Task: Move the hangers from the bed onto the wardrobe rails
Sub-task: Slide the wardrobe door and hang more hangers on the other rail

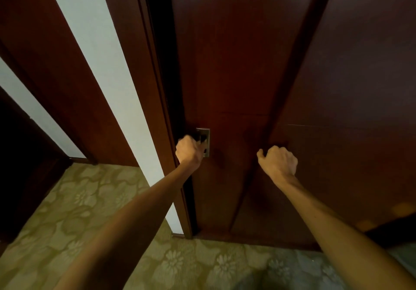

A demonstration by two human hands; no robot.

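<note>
Wardrobe door (pixel 236 64), hands' grip: handle (pixel 204 140), edge.

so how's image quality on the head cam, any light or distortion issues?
Head view: dim, warm light; the wardrobe door is nearly black toward the top, with shadowed panel folds. Wide-angle lens splays straight door edges outward. Left hand on the metal handle and right hand look slightly soft.

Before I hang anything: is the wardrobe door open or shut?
Slightly open: a dark gap shows along the wardrobe door left edge, by the left hand.
</note>
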